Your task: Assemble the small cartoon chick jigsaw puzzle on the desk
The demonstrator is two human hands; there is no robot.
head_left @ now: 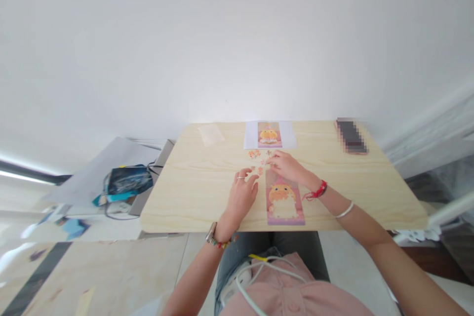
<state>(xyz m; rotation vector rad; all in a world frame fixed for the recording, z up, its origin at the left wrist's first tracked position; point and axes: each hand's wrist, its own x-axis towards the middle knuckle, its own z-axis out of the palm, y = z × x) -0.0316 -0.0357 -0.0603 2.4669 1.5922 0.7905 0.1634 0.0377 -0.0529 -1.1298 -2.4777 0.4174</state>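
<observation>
A mostly assembled puzzle [284,201] with an orange cartoon figure on pink lies near the front edge of the light wooden table [192,182]. My right hand [287,166] rests at its top end, fingers pinched on a small puzzle piece. My left hand [242,194] sits just left of the puzzle with fingers curled, a ring on one finger, touching a loose piece. A few loose pieces [257,155] lie scattered between my hands and a reference picture [269,135] on white paper at the table's far edge.
A pixelated phone [351,136] lies at the far right corner. A clear plastic bag [211,134] sits far left on the table. Left of the table stands a grey surface with a blue bag [129,180] and cables. White cable [255,276] lies in my lap.
</observation>
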